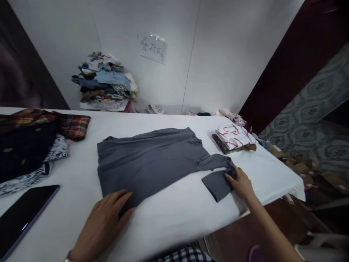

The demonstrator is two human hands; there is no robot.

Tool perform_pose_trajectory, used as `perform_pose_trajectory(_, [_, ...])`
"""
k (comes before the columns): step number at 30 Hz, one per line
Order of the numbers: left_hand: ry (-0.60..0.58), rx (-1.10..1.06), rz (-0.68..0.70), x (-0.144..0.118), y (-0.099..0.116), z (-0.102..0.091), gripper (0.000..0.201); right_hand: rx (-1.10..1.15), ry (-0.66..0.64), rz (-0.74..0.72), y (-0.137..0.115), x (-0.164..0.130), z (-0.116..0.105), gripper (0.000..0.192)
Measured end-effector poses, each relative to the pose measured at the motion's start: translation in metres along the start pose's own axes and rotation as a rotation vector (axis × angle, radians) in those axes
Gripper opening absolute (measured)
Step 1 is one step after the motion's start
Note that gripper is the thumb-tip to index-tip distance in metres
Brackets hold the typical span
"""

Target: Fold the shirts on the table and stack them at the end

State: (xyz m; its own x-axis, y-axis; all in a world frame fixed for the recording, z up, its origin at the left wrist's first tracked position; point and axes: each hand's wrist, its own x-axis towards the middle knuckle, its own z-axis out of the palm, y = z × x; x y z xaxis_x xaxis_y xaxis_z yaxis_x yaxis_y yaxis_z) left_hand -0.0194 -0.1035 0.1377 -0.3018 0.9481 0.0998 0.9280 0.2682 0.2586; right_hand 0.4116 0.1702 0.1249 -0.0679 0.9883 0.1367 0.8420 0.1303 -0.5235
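A grey long-sleeved shirt (152, 160) lies spread flat on the white table (174, 214). My left hand (106, 218) rests palm down on the shirt's near hem edge, fingers apart. My right hand (241, 183) pinches the grey sleeve (218, 180) near its cuff, where the sleeve is bent back toward me.
Folded striped and patterned clothes (234, 138) sit at the table's far right. A plaid shirt and dark garments (29, 142) lie heaped at the left, and a dark tablet (23, 213) is near the front left. A clothes pile (105, 82) stands against the back wall. The table edge drops off at right.
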Motion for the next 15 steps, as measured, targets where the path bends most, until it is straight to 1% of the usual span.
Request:
perform_pose_trajectory(2, [0.003,0.011,0.023,0.000,0.007,-0.001,0.041,-0.039,0.047,0.017,0.001,-0.004,0.002,0.044])
perform_pose_trajectory(3, [0.001,0.015,0.029,0.000,0.011,-0.001,0.038,0.006,0.060,0.020,0.001,-0.004,0.002,0.033])
perform_pose_trajectory(5, [-0.002,0.020,0.039,0.000,0.017,-0.002,0.033,0.179,0.071,0.032,0.004,-0.001,-0.001,0.015])
perform_pose_trajectory(7, [0.006,0.017,0.046,0.001,0.022,-0.006,0.031,0.312,0.096,0.050,0.006,0.003,-0.012,0.010])
perform_pose_trajectory(9, [0.039,0.004,0.054,-0.001,0.023,-0.012,0.029,0.460,0.175,0.069,0.009,0.003,-0.030,0.012])
perform_pose_trajectory(10, [0.072,-0.004,0.062,-0.003,0.023,-0.016,0.028,0.614,0.232,0.081,0.010,0.002,-0.042,0.012])
perform_pose_trajectory(13, [0.211,-0.022,0.132,-0.018,0.017,-0.026,0.024,1.232,0.396,0.114,0.010,-0.011,-0.079,0.017])
perform_pose_trajectory(14, [0.252,-0.026,0.174,-0.025,0.015,-0.028,0.022,1.388,0.433,0.114,0.009,-0.017,-0.089,0.021])
perform_pose_trajectory(15, [0.281,-0.029,0.216,-0.032,0.013,-0.029,0.020,1.471,0.454,0.109,0.009,-0.024,-0.097,0.023])
